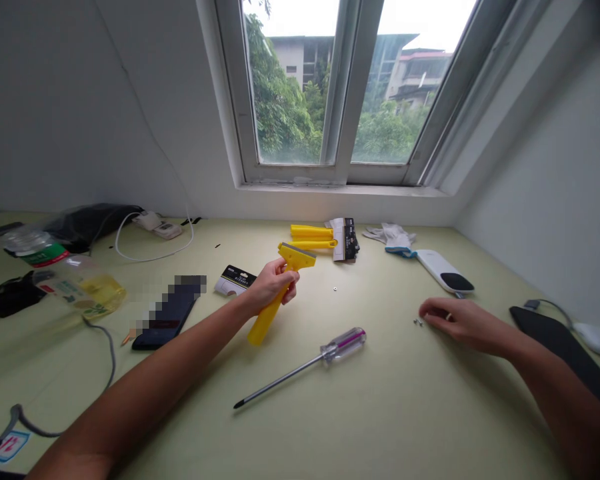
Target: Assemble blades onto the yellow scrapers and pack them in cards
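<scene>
My left hand (273,287) grips the handle of a yellow plastic scraper (266,321), held tilted above the pale green table (300,440) with its blade end up. My right hand (463,321) rests on the table with its fingers curled together, just beside several tiny metal screws (419,322). Between my hands lies a clear-handled screwdriver (300,369), and a small metal nut (335,289) sits beyond it.
Yellow scraper parts (310,232) lie beside black packaging (347,240) at the back, near white gloves (393,235) and a white device (444,271). A black phone (166,319), partly blurred, and a plastic bottle (83,287) lie left. A black mat (555,343) runs along the right.
</scene>
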Action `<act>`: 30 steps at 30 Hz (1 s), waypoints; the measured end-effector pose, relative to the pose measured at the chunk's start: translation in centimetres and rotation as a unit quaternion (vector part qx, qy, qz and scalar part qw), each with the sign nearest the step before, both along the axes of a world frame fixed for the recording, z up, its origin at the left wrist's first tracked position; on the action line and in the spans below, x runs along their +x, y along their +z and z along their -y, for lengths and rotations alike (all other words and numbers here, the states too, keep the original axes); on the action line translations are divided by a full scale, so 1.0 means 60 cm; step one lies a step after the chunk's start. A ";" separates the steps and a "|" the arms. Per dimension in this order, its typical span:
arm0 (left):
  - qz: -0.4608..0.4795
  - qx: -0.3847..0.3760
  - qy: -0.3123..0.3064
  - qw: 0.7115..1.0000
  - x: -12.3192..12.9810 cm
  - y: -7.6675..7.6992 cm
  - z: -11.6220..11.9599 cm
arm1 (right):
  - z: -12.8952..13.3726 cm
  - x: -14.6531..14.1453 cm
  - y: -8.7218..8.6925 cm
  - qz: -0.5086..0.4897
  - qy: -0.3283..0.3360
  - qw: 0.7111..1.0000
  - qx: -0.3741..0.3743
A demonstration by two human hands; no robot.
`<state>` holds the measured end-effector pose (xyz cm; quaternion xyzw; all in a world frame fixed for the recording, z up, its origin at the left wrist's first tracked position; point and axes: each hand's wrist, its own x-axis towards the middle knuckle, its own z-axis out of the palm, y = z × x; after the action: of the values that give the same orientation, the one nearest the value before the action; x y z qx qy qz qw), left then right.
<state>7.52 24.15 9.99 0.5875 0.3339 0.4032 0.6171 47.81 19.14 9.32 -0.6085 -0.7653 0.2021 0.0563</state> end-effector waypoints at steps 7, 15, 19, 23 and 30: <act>0.001 -0.008 -0.002 1.000 -0.004 0.000 -0.001 | -0.004 -0.003 -0.007 -0.034 -0.015 0.998 0.055; -0.113 0.094 -0.006 0.989 -0.002 0.013 0.009 | -0.021 -0.095 0.062 -0.100 0.022 0.981 0.167; -0.328 0.360 0.082 0.870 -0.006 0.021 0.017 | -0.033 -0.204 0.110 -0.243 0.051 0.964 0.094; -0.477 0.521 0.104 0.700 -0.011 0.025 0.022 | -0.049 -0.288 0.111 -0.390 0.044 0.918 -0.048; -0.537 0.569 0.103 0.613 -0.001 0.020 0.033 | -0.057 -0.328 0.082 -0.450 0.026 0.887 -0.104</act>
<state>7.45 22.18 11.19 0.8939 0.3677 0.1854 -0.1771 28.16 22.55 14.24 -0.4348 -0.6481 0.5337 0.3257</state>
